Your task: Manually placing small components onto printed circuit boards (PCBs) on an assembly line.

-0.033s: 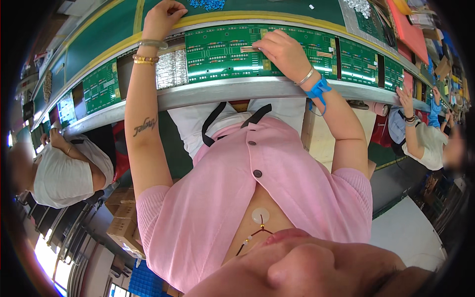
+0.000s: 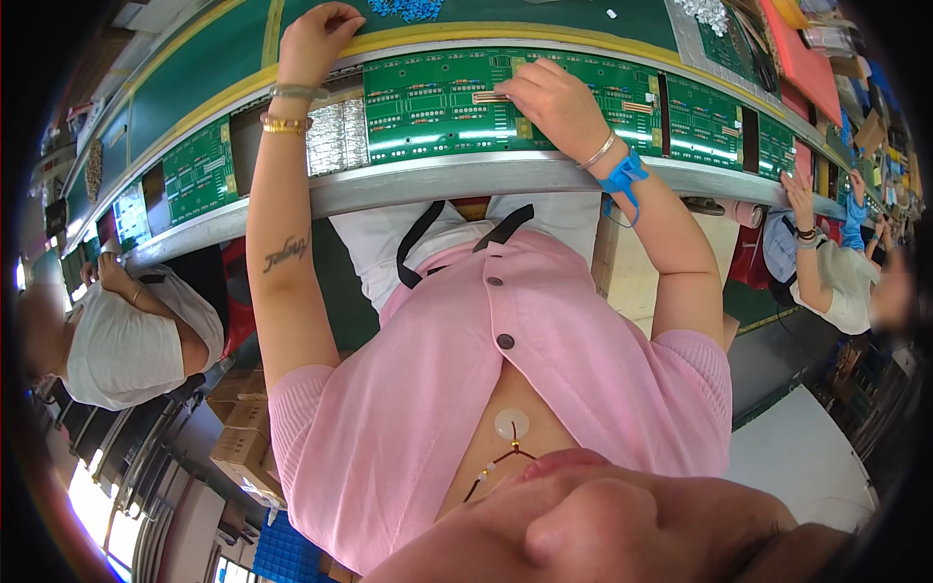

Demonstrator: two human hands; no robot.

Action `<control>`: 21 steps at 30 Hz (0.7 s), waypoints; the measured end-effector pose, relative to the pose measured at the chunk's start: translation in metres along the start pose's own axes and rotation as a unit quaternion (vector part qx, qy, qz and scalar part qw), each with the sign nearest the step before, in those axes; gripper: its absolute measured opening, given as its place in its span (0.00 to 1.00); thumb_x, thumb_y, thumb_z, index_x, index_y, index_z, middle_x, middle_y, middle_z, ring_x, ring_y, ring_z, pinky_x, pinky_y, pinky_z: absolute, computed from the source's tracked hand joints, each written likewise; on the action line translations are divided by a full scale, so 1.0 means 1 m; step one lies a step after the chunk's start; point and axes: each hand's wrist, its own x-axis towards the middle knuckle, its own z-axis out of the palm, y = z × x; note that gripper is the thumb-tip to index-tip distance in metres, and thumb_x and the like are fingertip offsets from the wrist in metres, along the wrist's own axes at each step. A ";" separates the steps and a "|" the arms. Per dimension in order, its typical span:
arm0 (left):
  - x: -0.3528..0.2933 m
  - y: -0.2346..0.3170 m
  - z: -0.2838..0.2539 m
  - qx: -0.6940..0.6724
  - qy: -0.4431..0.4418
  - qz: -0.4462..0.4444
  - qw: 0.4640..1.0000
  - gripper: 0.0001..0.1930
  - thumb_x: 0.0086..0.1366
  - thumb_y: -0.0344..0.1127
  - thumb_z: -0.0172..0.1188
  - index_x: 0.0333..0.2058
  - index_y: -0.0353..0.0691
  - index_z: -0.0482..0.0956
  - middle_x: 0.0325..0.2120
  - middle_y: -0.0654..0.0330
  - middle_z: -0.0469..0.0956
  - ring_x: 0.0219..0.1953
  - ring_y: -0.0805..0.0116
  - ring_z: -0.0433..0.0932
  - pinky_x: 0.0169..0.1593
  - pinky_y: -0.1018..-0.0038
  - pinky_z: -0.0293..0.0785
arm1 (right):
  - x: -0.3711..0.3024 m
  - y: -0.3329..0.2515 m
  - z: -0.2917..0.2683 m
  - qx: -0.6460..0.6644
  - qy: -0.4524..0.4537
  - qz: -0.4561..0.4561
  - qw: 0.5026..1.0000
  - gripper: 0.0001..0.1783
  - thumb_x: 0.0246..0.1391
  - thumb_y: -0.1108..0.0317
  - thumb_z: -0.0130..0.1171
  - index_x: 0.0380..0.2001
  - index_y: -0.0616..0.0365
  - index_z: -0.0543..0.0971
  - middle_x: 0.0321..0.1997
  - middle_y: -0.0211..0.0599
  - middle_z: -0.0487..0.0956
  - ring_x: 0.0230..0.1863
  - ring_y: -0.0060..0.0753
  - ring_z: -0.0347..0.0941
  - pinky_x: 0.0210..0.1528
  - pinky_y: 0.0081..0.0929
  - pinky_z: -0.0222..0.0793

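Observation:
My right hand (image 2: 556,105) is over a long green circuit board (image 2: 428,146), its fingertips pinched together at the right end of a small group of copper-coloured strips (image 2: 491,97). Whatever lies between those fingertips is hidden. Resistors and rows of round solder points show on the board. Beyond the rail, at the green bench top, my left hand (image 2: 319,41) is closed with thumb and fingers together. Anything in it is too small to see. Just right of this hand lies a pile of small blue parts (image 2: 406,9).
A metal rail (image 2: 437,177) runs along the near side of the boards. More circuit boards (image 2: 700,121) line the track at right, another (image 2: 197,170) at left. White parts (image 2: 705,14) are heaped at the far right. People in white sit on both sides.
My left hand has drawn very slightly toward me. My right hand stays in place on the board.

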 end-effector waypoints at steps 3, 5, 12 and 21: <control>-0.025 0.033 -0.005 -0.083 0.024 -0.043 0.995 0.10 0.54 0.36 0.63 0.33 0.37 0.80 0.27 0.63 0.79 0.29 0.78 0.76 0.35 0.81 0.72 | 0.000 0.000 0.001 -0.038 -0.011 -0.027 0.999 0.13 0.38 0.74 0.58 0.33 0.53 0.78 0.28 0.29 0.72 0.33 0.33 0.68 0.35 0.28 0.69; -0.038 0.041 -0.008 -0.125 0.020 -0.060 0.990 0.09 0.54 0.35 0.63 0.32 0.37 0.80 0.26 0.62 0.79 0.29 0.77 0.77 0.34 0.80 0.72 | 0.000 0.001 -0.002 -0.072 -0.025 -0.078 0.994 0.14 0.38 0.74 0.56 0.33 0.53 0.77 0.31 0.29 0.73 0.36 0.33 0.69 0.37 0.26 0.69; -0.077 0.036 0.003 -0.238 -0.058 -0.059 0.968 0.10 0.58 0.31 0.59 0.39 0.36 0.80 0.30 0.63 0.79 0.32 0.80 0.74 0.38 0.83 0.70 | -0.023 -0.003 -0.011 -0.094 -0.048 -0.026 0.994 0.21 0.38 0.78 0.50 0.40 0.50 0.76 0.49 0.33 0.71 0.50 0.37 0.66 0.47 0.28 0.68; -0.076 0.021 0.005 -0.190 -0.048 -0.083 0.977 0.10 0.59 0.26 0.57 0.39 0.31 0.78 0.34 0.60 0.78 0.36 0.75 0.74 0.43 0.80 0.70 | -0.023 -0.009 -0.009 -0.107 -0.037 0.015 0.993 0.19 0.40 0.69 0.53 0.40 0.51 0.75 0.48 0.35 0.70 0.54 0.35 0.63 0.48 0.35 0.64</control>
